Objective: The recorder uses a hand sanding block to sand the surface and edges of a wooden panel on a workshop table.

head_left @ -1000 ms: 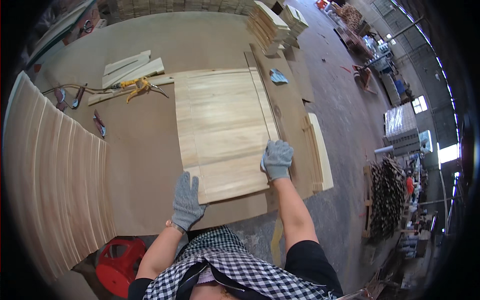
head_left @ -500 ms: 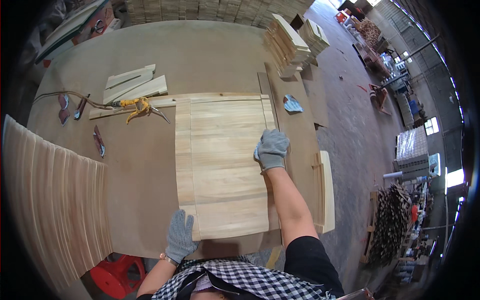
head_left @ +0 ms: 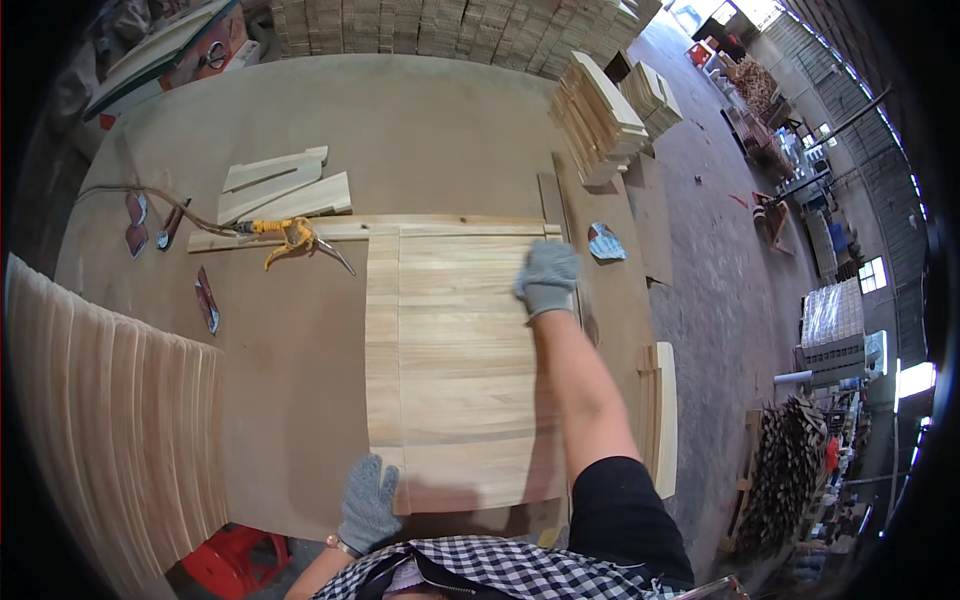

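A pale wooden panel (head_left: 480, 370) made of joined strips lies flat on the brown table. My right hand (head_left: 549, 277), in a grey knit glove, presses on the panel's right edge near its far corner. The fingers are closed over a piece of sandpaper, mostly hidden beneath them. At the near left corner of the panel rests my left hand (head_left: 370, 506), gloved alike, with its fingers stretched and apart. Against the panel's far edge lies a long wooden strip (head_left: 450, 226). A yellow air blow gun (head_left: 293, 236) with a hose sits across that strip to the left.
Tall stacked boards (head_left: 110, 420) stand at the left. Cut wood pieces (head_left: 290, 185) and worn sandpaper scraps (head_left: 207, 300) lie on the table's left side. Another sandpaper piece (head_left: 605, 242) is right of the panel. Wood blocks (head_left: 600, 115) are stacked at the far right corner.
My right hand has slid away from me along the panel's right edge, toward the far corner. The left hand stays at the near left corner. The whole view has shifted slightly.
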Demonstrator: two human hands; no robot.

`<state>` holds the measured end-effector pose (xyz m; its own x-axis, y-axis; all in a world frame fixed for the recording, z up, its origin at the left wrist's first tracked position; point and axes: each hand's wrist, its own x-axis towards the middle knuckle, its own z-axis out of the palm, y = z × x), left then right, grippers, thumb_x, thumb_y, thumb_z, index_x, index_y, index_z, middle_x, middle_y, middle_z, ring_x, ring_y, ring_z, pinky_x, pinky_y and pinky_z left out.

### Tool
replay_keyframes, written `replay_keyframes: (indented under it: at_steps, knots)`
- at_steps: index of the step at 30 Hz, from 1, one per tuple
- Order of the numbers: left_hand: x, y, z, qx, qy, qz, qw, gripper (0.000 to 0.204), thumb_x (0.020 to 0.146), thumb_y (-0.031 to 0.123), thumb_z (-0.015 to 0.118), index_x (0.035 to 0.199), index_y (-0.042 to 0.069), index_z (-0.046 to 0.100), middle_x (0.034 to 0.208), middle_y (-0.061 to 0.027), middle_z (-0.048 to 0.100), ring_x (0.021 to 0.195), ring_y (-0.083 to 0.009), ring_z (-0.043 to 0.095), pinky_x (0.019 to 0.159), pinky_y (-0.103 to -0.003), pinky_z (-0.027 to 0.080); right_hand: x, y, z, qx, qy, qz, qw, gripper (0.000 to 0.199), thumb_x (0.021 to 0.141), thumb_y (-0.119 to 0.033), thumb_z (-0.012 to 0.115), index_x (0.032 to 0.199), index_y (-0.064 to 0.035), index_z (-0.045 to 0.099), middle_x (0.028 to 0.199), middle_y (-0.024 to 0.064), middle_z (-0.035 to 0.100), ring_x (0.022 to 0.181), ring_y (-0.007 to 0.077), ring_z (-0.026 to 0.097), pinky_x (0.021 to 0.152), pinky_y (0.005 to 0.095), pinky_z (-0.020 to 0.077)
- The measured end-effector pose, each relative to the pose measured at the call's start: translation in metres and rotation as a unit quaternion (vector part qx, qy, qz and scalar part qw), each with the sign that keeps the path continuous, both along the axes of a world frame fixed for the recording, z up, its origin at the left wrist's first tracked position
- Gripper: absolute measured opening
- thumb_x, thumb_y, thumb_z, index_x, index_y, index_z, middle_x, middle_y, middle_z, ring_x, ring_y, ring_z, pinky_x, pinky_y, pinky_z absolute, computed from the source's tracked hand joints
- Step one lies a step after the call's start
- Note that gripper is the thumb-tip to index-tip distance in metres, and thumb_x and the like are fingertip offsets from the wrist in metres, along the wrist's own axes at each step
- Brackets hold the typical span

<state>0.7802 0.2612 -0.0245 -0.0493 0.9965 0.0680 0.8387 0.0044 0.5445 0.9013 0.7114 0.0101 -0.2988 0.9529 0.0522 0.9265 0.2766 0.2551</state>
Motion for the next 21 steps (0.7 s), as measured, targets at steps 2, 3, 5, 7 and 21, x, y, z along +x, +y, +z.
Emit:
replay_keyframes:
  at_steps: [2, 3, 5, 7, 21]
  knots:
    - [0.001, -0.006, -0.012, 0.004, 0.008, 0.001, 1.000, 0.076, 0.063, 0.024, 0.067, 0.130, 0.002, 0.041, 0.125, -0.0309, 0.041, 0.115, -0.0475, 0.042, 0.098, -0.055, 0.033, -0.003, 0.005, 0.003, 0.037, 0.005, 0.007, 0.999, 0.019, 0.068, -0.022, 0.063, 0.085, -0.0158, 0.060, 0.089, 0.0084, 0.060, 0.087, 0.0227, 0.058, 0.069, 0.0357, 0.0454]
    - [0.002, -0.009, -0.015, 0.004, 0.010, 0.003, 1.000, 0.076, 0.063, 0.024, 0.067, 0.130, 0.002, 0.041, 0.125, -0.0309, 0.041, 0.115, -0.0475, 0.042, 0.098, -0.055, 0.033, -0.006, 0.005, 0.007, 0.073, 0.009, 0.011, 0.997, 0.019, 0.068, -0.023, 0.064, 0.086, -0.0163, 0.060, 0.092, 0.0086, 0.060, 0.087, 0.0226, 0.058, 0.069, 0.0359, 0.0455]
    - [0.002, -0.011, -0.024, 0.029, 0.034, 0.013, 0.999, 0.069, 0.063, 0.024, 0.067, 0.126, 0.002, 0.046, 0.122, -0.0313, 0.044, 0.112, -0.0473, 0.045, 0.096, -0.054, 0.036, -0.031, 0.002, 0.001, 0.037, 0.009, -0.062, 0.997, 0.016, 0.072, -0.021, 0.061, 0.087, -0.0166, 0.060, 0.093, 0.0081, 0.059, 0.089, 0.0239, 0.058, 0.073, 0.0368, 0.0448]
    - [0.010, -0.014, -0.038, -0.003, -0.040, 0.068, 0.997, 0.064, 0.066, 0.023, 0.066, 0.123, 0.001, 0.049, 0.121, -0.0312, 0.045, 0.110, -0.0469, 0.047, 0.095, -0.054, 0.037, -0.042, -0.006, -0.015, 0.052, 0.073, 0.002, 0.996, 0.013, 0.074, -0.018, 0.058, 0.086, -0.0147, 0.059, 0.088, 0.0079, 0.058, 0.084, 0.0246, 0.056, 0.071, 0.0379, 0.0428]
    - [-0.039, 0.007, -0.021, 0.089, 0.054, -0.117, 0.988, 0.047, 0.080, 0.025, 0.059, 0.120, 0.001, 0.051, 0.122, -0.0276, 0.046, 0.113, -0.0496, 0.043, 0.094, -0.056, 0.036, 0.070, -0.172, -0.013, 0.103, 0.140, 0.042, 0.984, 0.011, 0.079, -0.017, 0.057, 0.071, -0.0091, 0.055, 0.060, 0.0105, 0.051, 0.061, 0.0308, 0.050, 0.056, 0.0434, 0.0363]
